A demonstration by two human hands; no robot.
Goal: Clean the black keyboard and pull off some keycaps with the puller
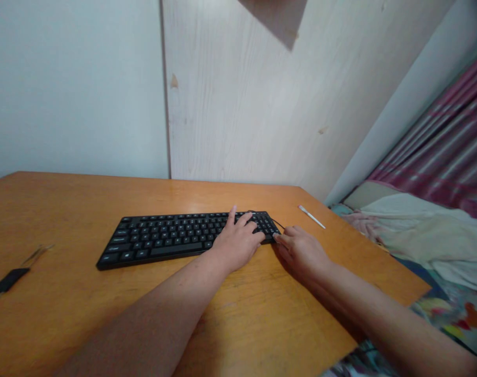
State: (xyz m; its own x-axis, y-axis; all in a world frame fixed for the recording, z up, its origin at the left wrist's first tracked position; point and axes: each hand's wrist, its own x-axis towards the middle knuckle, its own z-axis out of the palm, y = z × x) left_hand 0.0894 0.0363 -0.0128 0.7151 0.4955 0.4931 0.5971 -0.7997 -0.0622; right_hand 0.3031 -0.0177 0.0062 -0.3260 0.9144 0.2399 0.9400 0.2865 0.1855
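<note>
Black keyboard (155,242) lies center-frame on the counter (53,220); left hand (236,243) rests with fingers spread over its right keys, right hand (301,254) with fingers released at its end. Hazard: a careless drag could snag the thin cable (278,223)

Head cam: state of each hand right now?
Left hand: open, fingers spread on the black keyboard, holding nothing.
Right hand: open, fingertips at its right end, holding nothing.

The head view looks forward and down at a black keyboard (155,241).
</note>
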